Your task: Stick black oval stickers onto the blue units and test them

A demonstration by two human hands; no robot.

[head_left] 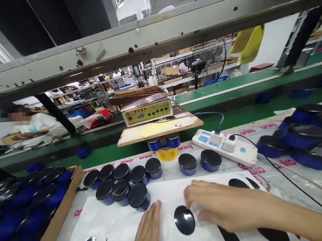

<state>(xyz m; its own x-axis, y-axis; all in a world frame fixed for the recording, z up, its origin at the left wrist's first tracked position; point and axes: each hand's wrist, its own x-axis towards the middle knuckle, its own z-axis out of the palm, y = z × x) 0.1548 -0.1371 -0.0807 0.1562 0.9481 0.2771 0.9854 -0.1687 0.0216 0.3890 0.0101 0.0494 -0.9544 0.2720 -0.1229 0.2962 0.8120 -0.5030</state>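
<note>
A white sheet (165,189) with black round pieces lies on the table. My left hand (148,228) rests flat on it, fingers stretched out and holding nothing. Just right of a glossy black disc (184,220), my right hand (209,204) is bent over the sheet, thumb and fingers curled. Whatever may be between those fingertips is too blurred to make out. Behind my left hand stands a group of blue jars with black lids (139,197). Two more jars (187,164) stand behind my right hand.
A cardboard box (62,217) of blue jars is at the left. More jars (309,130) are stacked at the right. Behind the sheet are a power strip (246,150) with cables, a yellow tape roll (167,154) and a control unit (146,112). A person sits at the far left.
</note>
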